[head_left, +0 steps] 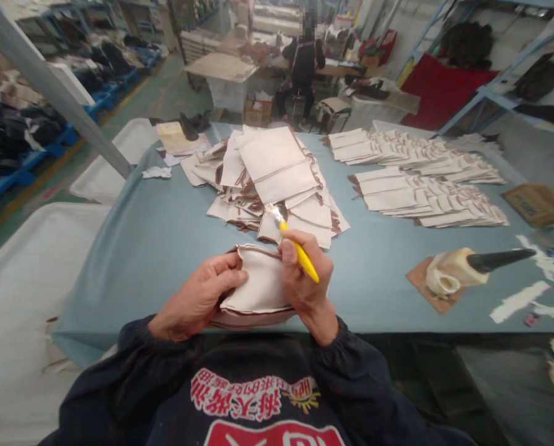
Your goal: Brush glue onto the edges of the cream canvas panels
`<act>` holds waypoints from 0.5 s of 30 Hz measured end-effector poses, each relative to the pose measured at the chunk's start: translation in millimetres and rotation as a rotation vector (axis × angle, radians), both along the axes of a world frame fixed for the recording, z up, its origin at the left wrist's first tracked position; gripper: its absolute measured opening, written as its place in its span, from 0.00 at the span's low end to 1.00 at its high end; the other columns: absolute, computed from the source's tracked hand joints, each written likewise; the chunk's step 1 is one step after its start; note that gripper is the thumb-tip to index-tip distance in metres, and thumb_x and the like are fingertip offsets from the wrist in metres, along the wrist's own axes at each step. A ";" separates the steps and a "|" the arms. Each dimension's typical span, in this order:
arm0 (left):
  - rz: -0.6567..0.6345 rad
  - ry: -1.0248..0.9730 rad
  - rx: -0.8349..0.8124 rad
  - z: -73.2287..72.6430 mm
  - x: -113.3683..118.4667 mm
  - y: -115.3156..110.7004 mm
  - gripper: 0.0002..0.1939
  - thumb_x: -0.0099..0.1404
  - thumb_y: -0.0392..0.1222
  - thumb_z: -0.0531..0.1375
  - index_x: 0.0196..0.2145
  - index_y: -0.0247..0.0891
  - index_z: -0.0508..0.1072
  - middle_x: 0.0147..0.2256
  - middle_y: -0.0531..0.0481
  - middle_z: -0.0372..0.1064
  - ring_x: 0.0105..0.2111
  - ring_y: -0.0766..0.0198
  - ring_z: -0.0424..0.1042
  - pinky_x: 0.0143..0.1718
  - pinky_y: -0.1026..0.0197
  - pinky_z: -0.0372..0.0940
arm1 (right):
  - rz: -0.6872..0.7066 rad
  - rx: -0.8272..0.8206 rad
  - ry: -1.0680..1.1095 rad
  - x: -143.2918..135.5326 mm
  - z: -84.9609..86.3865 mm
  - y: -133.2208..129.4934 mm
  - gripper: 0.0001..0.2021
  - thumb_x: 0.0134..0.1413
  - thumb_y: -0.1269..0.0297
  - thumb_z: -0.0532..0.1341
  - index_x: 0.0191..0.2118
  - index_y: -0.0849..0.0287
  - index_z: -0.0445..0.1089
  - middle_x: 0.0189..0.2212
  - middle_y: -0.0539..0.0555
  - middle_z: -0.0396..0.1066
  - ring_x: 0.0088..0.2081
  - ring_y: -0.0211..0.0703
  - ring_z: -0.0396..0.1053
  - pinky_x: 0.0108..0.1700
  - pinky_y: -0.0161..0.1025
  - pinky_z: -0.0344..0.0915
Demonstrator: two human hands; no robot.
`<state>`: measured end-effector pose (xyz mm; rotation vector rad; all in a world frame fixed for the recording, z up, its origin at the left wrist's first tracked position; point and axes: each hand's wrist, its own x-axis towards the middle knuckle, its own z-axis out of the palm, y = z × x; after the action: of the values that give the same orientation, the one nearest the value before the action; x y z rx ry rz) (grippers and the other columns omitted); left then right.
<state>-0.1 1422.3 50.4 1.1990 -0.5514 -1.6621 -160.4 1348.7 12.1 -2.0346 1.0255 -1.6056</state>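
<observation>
My left hand (207, 287) grips the left edge of a cream fabric piece (258, 279) with brown edging, thumb on top. In my right hand (307, 269) is a brush (300, 251) with a yellow handle; its whitish bristle end points away from me, toward the pile. That hand sits over the right side of the fabric piece. Just beyond lies a heap of similar cream fabric pieces (279, 161) with brown trim. At the right stands a glue-stained, cream-coloured container (456, 272) with a dark spout, on a brown square of board (416, 279).
Two rows of overlapping cream pieces (398, 192) lie at the back right of the blue-green table cover (165, 229). White strips (518, 302) and a cardboard box (535, 203) are at the right. White bins (35, 260) stand left, beside a slanting metal post (67, 87). A person (303, 62) sits farther back.
</observation>
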 end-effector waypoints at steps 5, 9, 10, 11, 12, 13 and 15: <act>-0.075 -0.017 -0.033 -4.0 6.4 0.3 0.19 0.53 0.42 0.73 0.42 0.34 0.81 0.29 0.49 0.78 0.25 0.65 0.72 0.27 0.67 0.66 | -0.004 0.017 0.039 15.4 -3.2 -6.5 0.10 0.71 0.63 0.54 0.41 0.56 0.72 0.35 0.52 0.79 0.34 0.40 0.76 0.36 0.38 0.70; -0.181 -0.208 -0.142 -15.0 25.2 6.6 0.21 0.66 0.55 0.65 0.46 0.36 0.82 0.35 0.46 0.80 0.35 0.58 0.76 0.39 0.62 0.69 | -0.039 0.058 -0.018 8.1 -3.8 -9.8 0.10 0.70 0.61 0.54 0.40 0.57 0.72 0.32 0.51 0.76 0.31 0.38 0.73 0.34 0.37 0.69; -0.196 -0.310 -0.188 -18.6 30.1 8.7 0.21 0.68 0.57 0.63 0.45 0.36 0.83 0.36 0.46 0.80 0.39 0.56 0.76 0.42 0.61 0.69 | -0.055 0.078 -0.032 4.8 -3.8 -11.1 0.11 0.70 0.61 0.54 0.40 0.57 0.71 0.31 0.50 0.75 0.30 0.38 0.72 0.33 0.37 0.68; -0.210 -0.419 -0.232 -22.2 34.2 10.8 0.21 0.69 0.57 0.62 0.44 0.37 0.83 0.37 0.46 0.80 0.42 0.54 0.76 0.45 0.61 0.68 | -0.071 0.104 -0.046 1.7 -4.1 -12.6 0.11 0.70 0.59 0.55 0.40 0.57 0.71 0.30 0.50 0.74 0.29 0.37 0.71 0.33 0.37 0.68; -0.228 -0.525 -0.266 -25.8 37.1 12.7 0.20 0.69 0.56 0.62 0.43 0.37 0.83 0.39 0.46 0.80 0.43 0.54 0.75 0.46 0.62 0.67 | -0.085 0.134 -0.059 -0.9 -4.5 -14.0 0.12 0.70 0.58 0.55 0.40 0.57 0.71 0.29 0.49 0.73 0.29 0.37 0.70 0.33 0.37 0.67; -0.251 -0.613 -0.294 -29.1 38.7 14.3 0.17 0.68 0.54 0.63 0.42 0.38 0.83 0.40 0.46 0.80 0.44 0.54 0.75 0.46 0.62 0.67 | -0.098 0.163 -0.072 -2.9 -5.4 -15.4 0.12 0.70 0.57 0.55 0.40 0.57 0.71 0.28 0.48 0.72 0.28 0.37 0.69 0.33 0.37 0.66; -0.313 -0.732 -0.345 -34.4 37.4 16.4 0.12 0.67 0.48 0.64 0.39 0.37 0.82 0.39 0.47 0.80 0.41 0.56 0.75 0.43 0.63 0.66 | -0.111 0.211 -0.084 -4.3 -8.7 -17.8 0.14 0.70 0.55 0.54 0.40 0.58 0.71 0.27 0.47 0.71 0.28 0.36 0.69 0.32 0.37 0.65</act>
<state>37.3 1438.7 16.0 1.4933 -1.4774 -1.2526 -164.8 1330.8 3.5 -1.7861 1.2390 -1.5489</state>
